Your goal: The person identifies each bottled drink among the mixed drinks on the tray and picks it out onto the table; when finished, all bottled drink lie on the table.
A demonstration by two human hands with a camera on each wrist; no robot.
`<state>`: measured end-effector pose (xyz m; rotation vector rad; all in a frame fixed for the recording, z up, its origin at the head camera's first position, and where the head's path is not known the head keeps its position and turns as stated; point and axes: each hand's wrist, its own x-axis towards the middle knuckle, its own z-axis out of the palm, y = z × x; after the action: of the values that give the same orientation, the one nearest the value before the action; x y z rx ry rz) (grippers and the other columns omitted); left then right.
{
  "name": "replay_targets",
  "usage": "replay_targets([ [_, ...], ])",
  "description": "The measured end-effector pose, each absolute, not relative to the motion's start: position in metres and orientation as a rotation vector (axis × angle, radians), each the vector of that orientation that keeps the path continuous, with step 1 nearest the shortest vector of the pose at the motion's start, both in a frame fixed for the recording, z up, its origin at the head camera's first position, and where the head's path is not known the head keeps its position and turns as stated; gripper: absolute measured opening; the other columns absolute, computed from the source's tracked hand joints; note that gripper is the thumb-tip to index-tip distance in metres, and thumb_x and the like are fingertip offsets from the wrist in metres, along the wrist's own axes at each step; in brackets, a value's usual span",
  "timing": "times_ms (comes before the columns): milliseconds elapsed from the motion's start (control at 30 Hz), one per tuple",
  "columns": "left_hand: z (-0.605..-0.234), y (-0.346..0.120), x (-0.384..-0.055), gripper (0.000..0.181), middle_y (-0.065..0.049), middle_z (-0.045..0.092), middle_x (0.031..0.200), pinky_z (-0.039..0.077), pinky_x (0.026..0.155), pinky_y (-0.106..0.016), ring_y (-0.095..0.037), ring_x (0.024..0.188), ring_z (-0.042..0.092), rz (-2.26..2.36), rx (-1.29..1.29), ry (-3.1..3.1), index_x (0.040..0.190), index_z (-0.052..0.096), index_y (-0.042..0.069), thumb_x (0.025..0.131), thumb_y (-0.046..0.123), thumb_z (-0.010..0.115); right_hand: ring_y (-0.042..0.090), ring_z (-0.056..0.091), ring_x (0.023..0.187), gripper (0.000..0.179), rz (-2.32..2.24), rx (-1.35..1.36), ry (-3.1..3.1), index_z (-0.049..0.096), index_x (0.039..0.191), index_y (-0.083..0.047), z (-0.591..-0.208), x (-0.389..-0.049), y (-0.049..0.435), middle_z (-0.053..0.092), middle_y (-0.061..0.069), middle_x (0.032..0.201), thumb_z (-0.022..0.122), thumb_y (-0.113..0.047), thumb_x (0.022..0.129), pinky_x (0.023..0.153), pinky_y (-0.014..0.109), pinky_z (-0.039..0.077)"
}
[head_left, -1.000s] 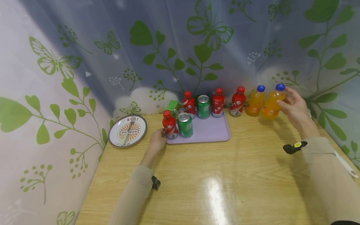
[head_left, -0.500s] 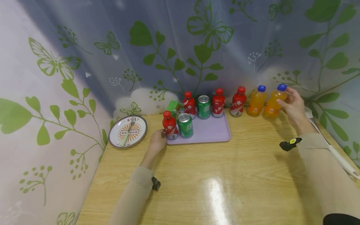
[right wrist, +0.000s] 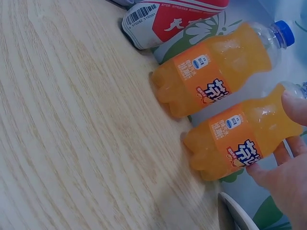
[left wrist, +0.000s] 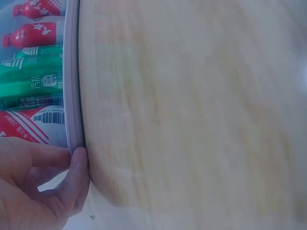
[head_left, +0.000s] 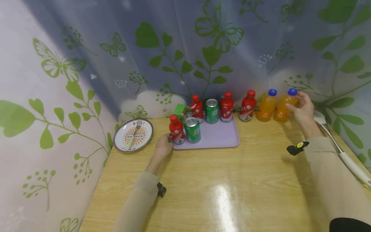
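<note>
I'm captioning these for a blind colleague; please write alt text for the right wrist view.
A right hand holds a bottle of orange drink, next to a matching blue-capped bottle standing on a wooden table. Past that stands a red and white bottle, partly cut off.

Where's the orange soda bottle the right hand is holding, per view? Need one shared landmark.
Head: right of centre, mid-height, right hand at its upper part; orange soda bottle.
Left wrist: not in it.
Right wrist: right of centre, slanting to the right edge.
Landmark: the second soda bottle, beside it in head and right wrist only.
</note>
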<state>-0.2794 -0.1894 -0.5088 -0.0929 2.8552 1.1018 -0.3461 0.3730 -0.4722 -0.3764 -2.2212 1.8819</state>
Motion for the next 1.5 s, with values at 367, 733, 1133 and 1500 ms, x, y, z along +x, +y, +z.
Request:
replay_targets([
  [367, -0.506, -0.183, -0.278, 0.063, -0.029, 0.070, 0.131, 0.054, 0.110, -0.053, -0.044, 0.128, 0.065, 1.101, -0.078, 2.849, 0.143, 0.058, -0.007, 0.081, -0.013, 0.056, 0.015, 0.030, 0.161, 0.068, 1.737, -0.325, -2.331, 0.024, 0.166, -0.033, -0.478, -0.338, 0.382, 0.027, -0.003, 0.175, 0.056, -0.025, 0.107, 0.135, 0.035, 0.023],
  [733, -0.504, -0.181, -0.278, 0.061, -0.029, 0.070, 0.130, 0.054, 0.110, -0.053, -0.044, 0.127, 0.065, 1.099, -0.057, 2.856, 0.142, 0.060, -0.006, 0.082, -0.012, 0.057, 0.016, 0.026, 0.163, 0.069, 1.742, -0.279, -2.328, 0.021, 0.167, -0.034, -0.482, -0.336, 0.388, 0.023, -0.003, 0.176, 0.055, -0.028, 0.106, 0.133, 0.029, 0.025],
  [1133, -0.507, -0.183, -0.277, 0.060, -0.029, 0.071, 0.126, 0.055, 0.108, -0.054, -0.044, 0.123, 0.067, 1.104, -0.051, 2.868, 0.140, 0.061, -0.007, 0.080, -0.012, 0.055, 0.017, 0.030, 0.160, 0.065, 1.585, -0.312, -2.214, 0.030, 0.164, -0.024, -0.462, -0.330, 0.367, 0.036, 0.003, 0.171, 0.059, -0.019, 0.105, 0.135, 0.030, 0.020],
  [1500, -0.504, -0.188, -0.284, 0.064, -0.029, 0.068, 0.133, 0.055, 0.110, -0.053, -0.043, 0.128, 0.064, 1.054, -0.075, 2.819, 0.146, 0.055, -0.007, 0.082, -0.010, 0.056, 0.011, 0.053, 0.130, 0.046, 1.623, -0.149, -1.916, 0.053, 0.146, -0.016, -0.424, -0.312, 0.284, 0.055, -0.013, 0.131, 0.062, -0.012, 0.101, 0.119, 0.034, 0.045],
])
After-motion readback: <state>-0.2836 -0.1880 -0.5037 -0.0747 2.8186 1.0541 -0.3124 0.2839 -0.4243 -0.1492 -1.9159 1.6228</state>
